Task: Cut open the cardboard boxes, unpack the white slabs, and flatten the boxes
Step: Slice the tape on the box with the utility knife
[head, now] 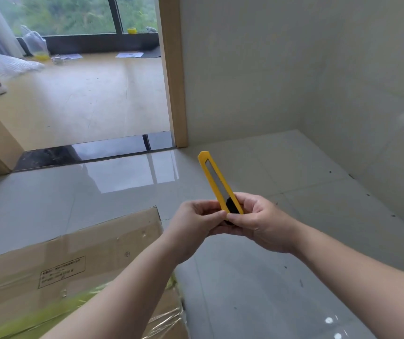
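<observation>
Fingers point(220, 214) of both hands pinch yellow box cutter's point(217, 181) base, tip up.

The cardboard box point(74, 260) lies on the floor point(281, 277) at the left, with the doorway point(86, 94) behind it.
</observation>
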